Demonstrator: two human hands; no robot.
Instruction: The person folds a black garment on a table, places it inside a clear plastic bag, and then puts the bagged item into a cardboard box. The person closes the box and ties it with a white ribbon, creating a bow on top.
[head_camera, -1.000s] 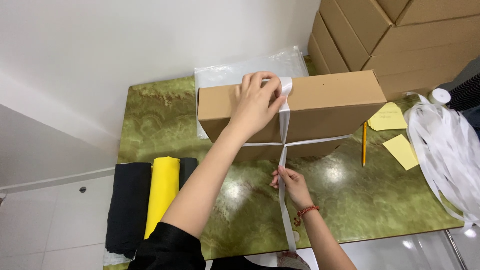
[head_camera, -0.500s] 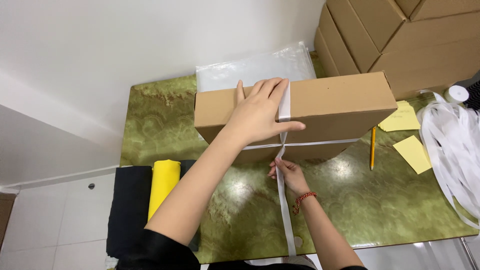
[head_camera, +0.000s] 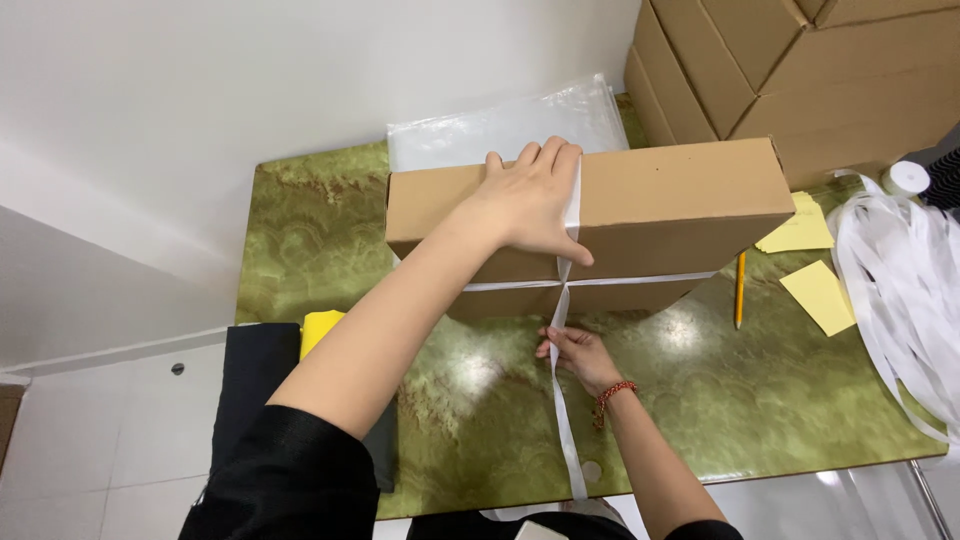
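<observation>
- Green marbled table (head_camera: 330, 250) fills the middle of the frame, white wall above it.
- At centre a long cardboard box (head_camera: 680, 195) stands on its edge, crossed by white strap (head_camera: 560, 400).
- Left hand (head_camera: 525, 200) lies flat on the box top, fingers spread wide over the strap.
- Right hand (head_camera: 578, 355), below the box, pinches the strap tail.
- Stacked cartons (head_camera: 800, 70) sit upper right; loose strap coils (head_camera: 900, 280) and yellow notes (head_camera: 820, 295) at right.

Bright, even overhead light glares off the glossy green table (head_camera: 330, 240); focus is sharp throughout.
</observation>
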